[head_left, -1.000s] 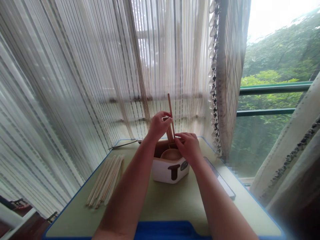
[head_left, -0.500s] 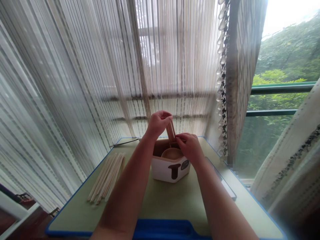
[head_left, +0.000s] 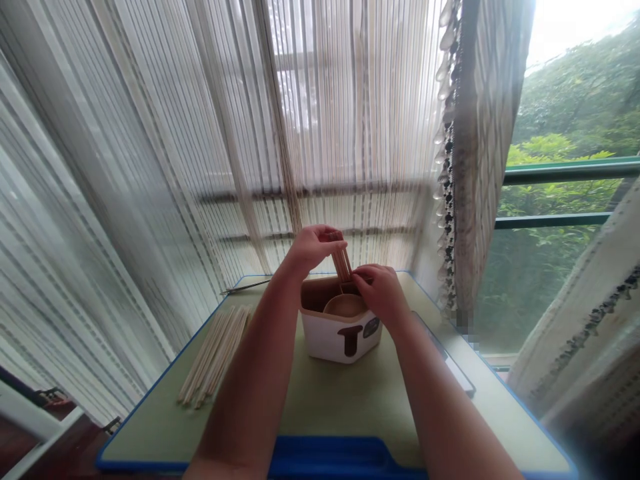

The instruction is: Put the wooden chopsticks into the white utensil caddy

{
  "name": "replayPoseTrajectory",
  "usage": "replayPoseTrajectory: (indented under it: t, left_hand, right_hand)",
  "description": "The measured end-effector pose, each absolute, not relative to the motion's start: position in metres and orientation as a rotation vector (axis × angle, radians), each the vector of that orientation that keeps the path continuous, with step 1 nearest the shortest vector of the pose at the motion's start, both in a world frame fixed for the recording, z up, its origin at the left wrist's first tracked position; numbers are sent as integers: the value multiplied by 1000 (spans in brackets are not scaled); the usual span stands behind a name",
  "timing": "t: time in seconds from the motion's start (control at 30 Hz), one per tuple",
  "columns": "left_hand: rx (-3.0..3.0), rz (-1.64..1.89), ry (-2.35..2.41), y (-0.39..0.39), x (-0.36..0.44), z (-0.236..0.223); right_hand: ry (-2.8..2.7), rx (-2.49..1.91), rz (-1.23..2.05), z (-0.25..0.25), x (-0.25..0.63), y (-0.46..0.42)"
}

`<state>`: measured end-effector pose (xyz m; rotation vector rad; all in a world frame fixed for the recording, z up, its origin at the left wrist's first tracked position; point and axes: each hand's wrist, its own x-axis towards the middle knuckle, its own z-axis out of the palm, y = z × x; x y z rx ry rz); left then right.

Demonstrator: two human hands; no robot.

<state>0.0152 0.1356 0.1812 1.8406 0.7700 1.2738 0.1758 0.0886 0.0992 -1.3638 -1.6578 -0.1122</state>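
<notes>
On the table stands a white utensil holder [head_left: 325,341] with a brown inside and a dark mushroom-like mark on its front. A round brown cup-like piece [head_left: 346,305] sits inside it. Over its back part, my left hand [head_left: 314,248] is closed around the upper ends of a small bundle of brown chopsticks [head_left: 343,265], which point down into the holder. My right hand [head_left: 381,288] is closed at the holder's right rim, fingertips beside the chopsticks' lower part; the exact contact is partly hidden.
Several pale wooden sticks [head_left: 213,357] lie on the table's left side. A thin metal tool [head_left: 245,287] rests at the back left edge. A flat tablet-like thing [head_left: 453,367] lies partly behind my right forearm. Curtains [head_left: 360,133] hang behind the blue-edged table [head_left: 345,407].
My left hand and the chopsticks have shifted very slightly down, and its fingers have changed their hold a little. My right hand stays at the holder's rim.
</notes>
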Motion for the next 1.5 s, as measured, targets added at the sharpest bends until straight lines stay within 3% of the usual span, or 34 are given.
replayPoseTrajectory:
  t: [0.17, 0.77, 0.87, 1.1, 1.3, 1.5]
  left_hand:
    - [1860, 1097, 864, 129, 4, 189]
    - [1917, 1166, 772, 136, 7, 184]
    - [1967, 1314, 872, 123, 3, 192]
    - [1880, 2055, 1087, 53, -21, 216]
    - [1656, 2011, 1545, 64, -67, 140]
    - [1347, 1987, 1422, 87, -117, 55]
  right_hand:
    - [-1657, -1360, -84, 100, 176, 87]
    - [-1607, -1382, 36, 103, 176, 88]
    - [-1563, -1416, 11, 104, 177, 85]
    - [-1450, -1168, -361, 117, 167, 62]
    - [-1790, -654, -302, 111, 114, 22]
    - [-2333, -667, -70, 52, 42, 3]
